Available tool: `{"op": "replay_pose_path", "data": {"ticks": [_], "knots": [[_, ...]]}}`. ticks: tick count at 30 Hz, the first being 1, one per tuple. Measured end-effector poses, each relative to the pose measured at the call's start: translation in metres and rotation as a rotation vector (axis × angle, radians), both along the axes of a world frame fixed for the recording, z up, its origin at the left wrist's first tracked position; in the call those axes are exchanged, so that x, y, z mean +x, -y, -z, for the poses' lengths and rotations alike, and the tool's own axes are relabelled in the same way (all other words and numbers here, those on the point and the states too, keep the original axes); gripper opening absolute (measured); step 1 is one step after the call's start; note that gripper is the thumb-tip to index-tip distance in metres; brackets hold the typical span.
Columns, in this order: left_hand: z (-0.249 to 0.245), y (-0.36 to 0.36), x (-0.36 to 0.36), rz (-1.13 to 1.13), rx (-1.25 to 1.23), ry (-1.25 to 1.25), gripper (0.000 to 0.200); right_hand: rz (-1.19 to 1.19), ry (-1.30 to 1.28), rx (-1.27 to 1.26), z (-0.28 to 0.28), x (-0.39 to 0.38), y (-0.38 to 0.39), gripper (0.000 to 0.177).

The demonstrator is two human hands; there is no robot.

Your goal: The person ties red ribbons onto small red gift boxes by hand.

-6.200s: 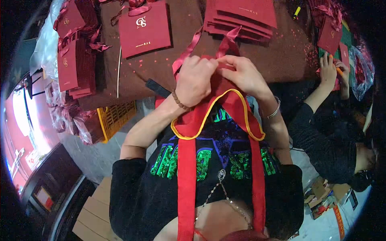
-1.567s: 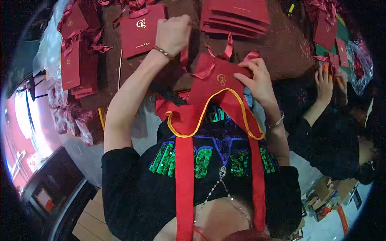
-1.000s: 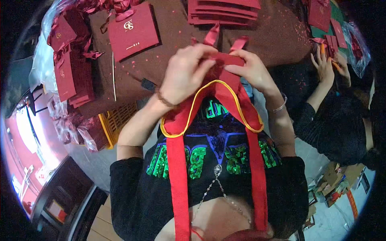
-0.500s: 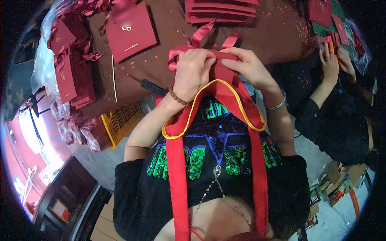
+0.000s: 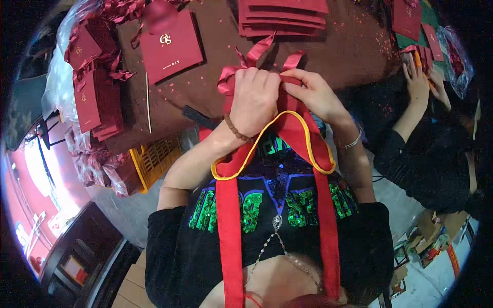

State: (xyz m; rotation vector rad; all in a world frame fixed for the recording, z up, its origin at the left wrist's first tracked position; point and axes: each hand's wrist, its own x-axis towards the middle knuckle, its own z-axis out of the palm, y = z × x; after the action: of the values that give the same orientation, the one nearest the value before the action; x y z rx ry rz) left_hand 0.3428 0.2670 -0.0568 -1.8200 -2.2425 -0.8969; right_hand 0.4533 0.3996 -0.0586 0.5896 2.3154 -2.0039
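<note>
Left hand, with a bead bracelet on the wrist, is clenched over the top of a dark red gift bag at upper centre of the frame, just above the chest. Right hand pinches the ribbon at the bag's top edge, fingertips touching the left knuckles. If that pinch loosens, the slick ribbon could probably slide free and the bow come undone; a hard squeeze might crease the paper. Most of the bag is hidden; its satin tails and one loop stick out above the hands, over the brown table.
</note>
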Motion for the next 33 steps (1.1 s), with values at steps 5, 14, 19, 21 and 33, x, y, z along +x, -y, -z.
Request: {"op": "replay_pose_path", "data": {"ticks": [5,14,19,21,33], "knots": [[0.002,-0.002,0.001,0.08,0.042,-0.016,0.016,0.019,0.108,-0.081,-0.003,0.004,0.001,0.03],[-0.005,0.002,0.004,-0.073,-0.167,0.518,0.03,0.043,-0.065,0.268,-0.002,0.006,0.013,0.029],[-0.015,0.002,0.004,-0.145,-0.192,0.69,0.021,0.037,-0.093,0.347,-0.003,0.008,0.015,0.027],[-0.02,0.002,0.003,-0.185,-0.227,0.802,0.016,0.026,-0.114,0.377,-0.008,0.01,0.014,0.027],[-0.021,0.006,-0.002,-0.087,-0.165,0.893,0.022,0.158,0.131,-0.104,-0.012,0.014,0.012,0.02]]}}
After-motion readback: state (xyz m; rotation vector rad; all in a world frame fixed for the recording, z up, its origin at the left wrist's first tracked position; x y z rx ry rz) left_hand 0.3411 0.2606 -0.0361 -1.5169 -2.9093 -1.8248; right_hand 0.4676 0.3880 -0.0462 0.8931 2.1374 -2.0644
